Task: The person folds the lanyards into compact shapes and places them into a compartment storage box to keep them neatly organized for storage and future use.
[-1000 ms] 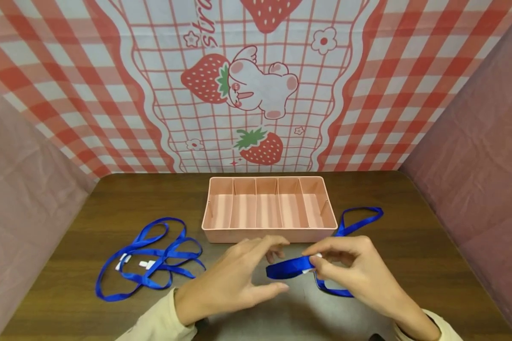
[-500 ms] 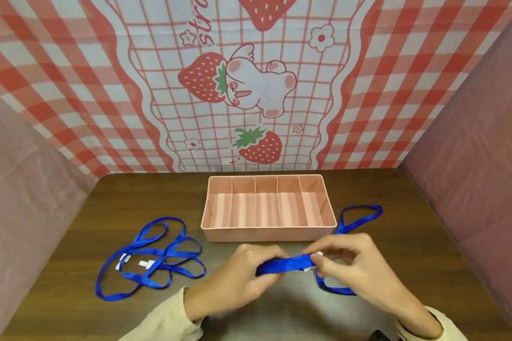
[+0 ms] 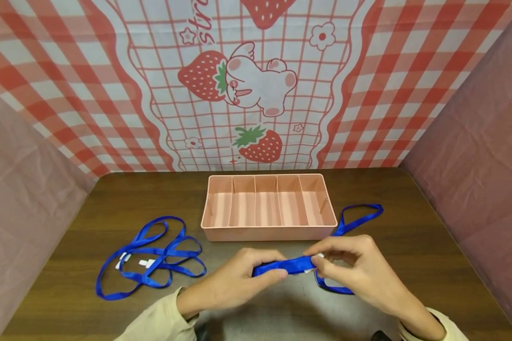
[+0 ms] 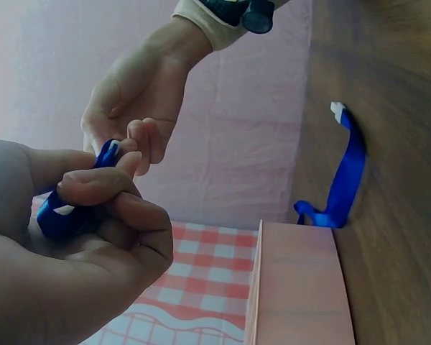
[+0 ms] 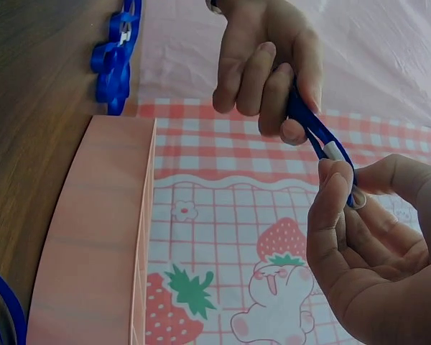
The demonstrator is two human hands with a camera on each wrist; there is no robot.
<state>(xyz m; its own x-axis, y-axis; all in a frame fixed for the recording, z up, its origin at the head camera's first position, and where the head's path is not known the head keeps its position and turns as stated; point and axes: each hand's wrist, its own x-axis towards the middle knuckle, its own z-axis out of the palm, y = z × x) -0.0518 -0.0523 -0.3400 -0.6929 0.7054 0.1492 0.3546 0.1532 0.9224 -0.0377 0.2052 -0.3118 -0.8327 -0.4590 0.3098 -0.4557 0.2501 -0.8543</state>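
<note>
Between my hands is a blue lanyard (image 3: 296,264), gathered into a short flat folded strip. My left hand (image 3: 234,279) grips its left end, thumb below and fingers above. At the other end, my right hand (image 3: 358,272) pinches the strip by thumb and fingertips, close to a white plastic piece (image 5: 333,151). In the left wrist view the lanyard (image 4: 57,215) curls in a loop inside the left palm, partly covered by the fingers. The right wrist view shows the strip (image 5: 312,129) stretched from one hand to the other.
Behind the hands stands a pink divided box (image 3: 269,234) with several compartments. Another blue lanyard (image 3: 147,282) with white clips lies loosely looped on the left of the wooden table (image 3: 414,265). More blue ribbon (image 3: 360,221) lies right of the box, partly behind my right hand.
My left hand was spread apart from the strip a second ago; it has closed round the left end. The right hand keeps its pinch in nearly the same place.
</note>
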